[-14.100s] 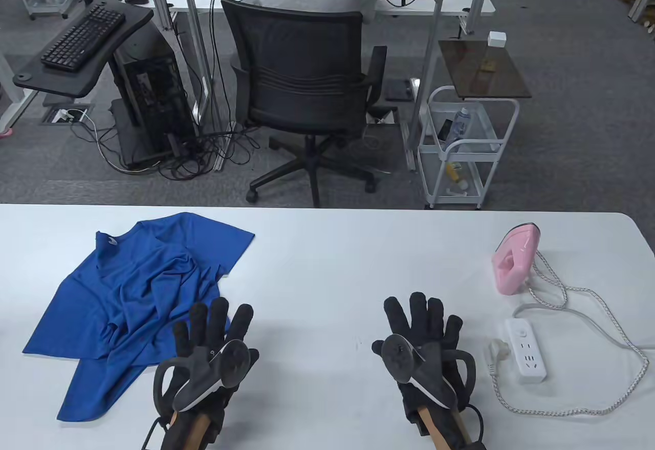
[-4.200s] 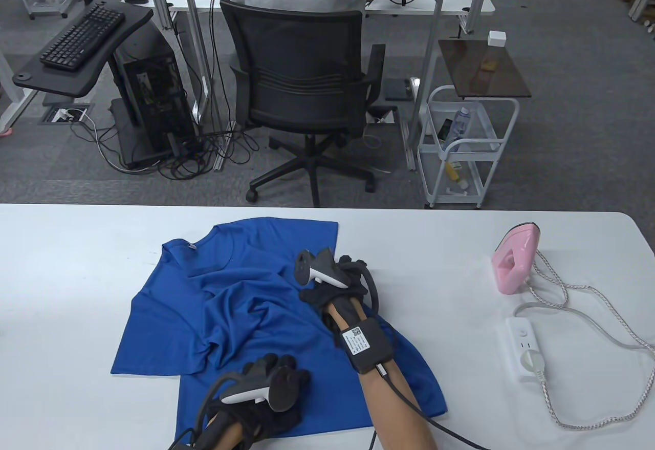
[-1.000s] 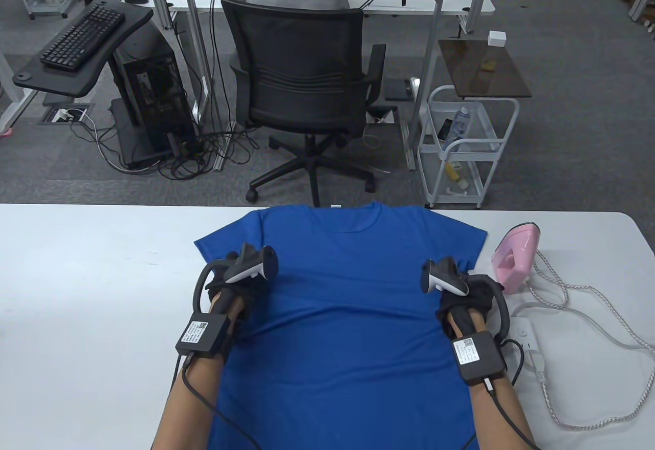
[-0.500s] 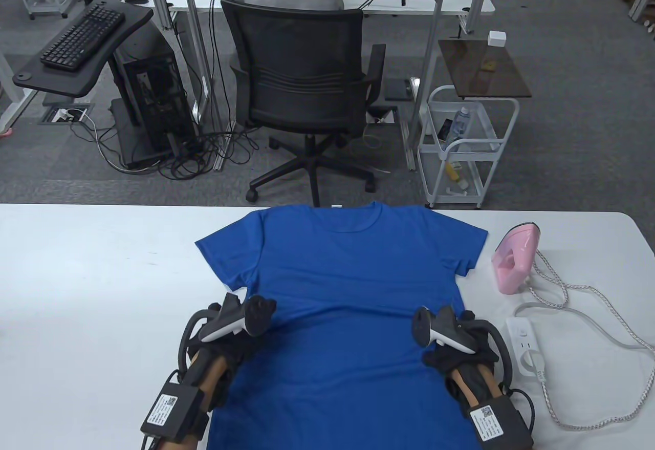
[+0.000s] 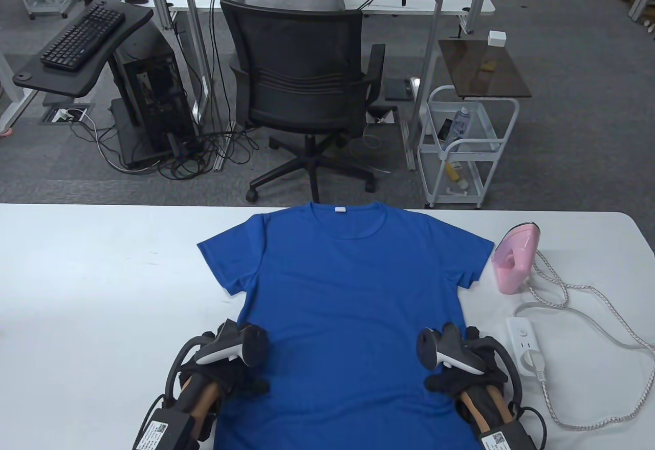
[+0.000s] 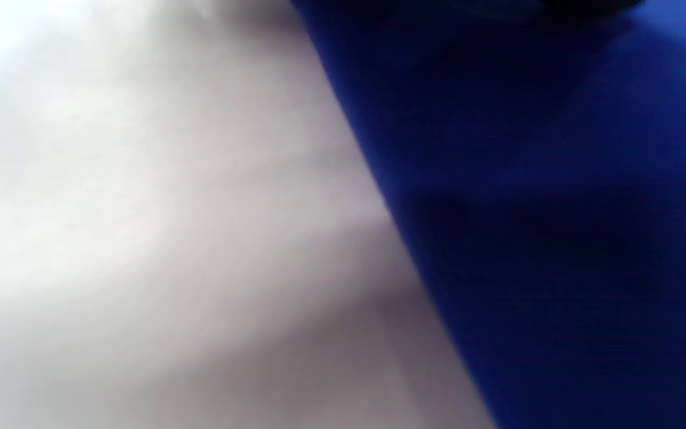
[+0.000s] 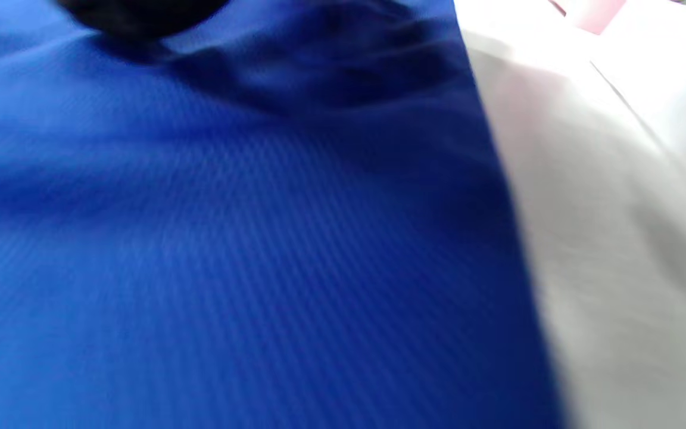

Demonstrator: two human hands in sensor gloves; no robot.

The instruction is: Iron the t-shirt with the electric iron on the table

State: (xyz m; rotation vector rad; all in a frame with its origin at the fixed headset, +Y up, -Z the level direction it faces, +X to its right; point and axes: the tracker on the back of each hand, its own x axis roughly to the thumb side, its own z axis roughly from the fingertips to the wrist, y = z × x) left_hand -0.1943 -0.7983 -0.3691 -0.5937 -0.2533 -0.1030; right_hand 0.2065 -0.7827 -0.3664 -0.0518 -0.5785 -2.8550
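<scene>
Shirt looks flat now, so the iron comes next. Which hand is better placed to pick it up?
Right. The pink iron stands upright beside the t-shirt, on the right hand's side; the left hand would have to cross the shirt.

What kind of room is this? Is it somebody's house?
Probably not a house. It looks like an office or lab: a person sits in a black office chair at a desk, a keyboard rests on a stand, and a computer tower stands on grey carpet.
</scene>
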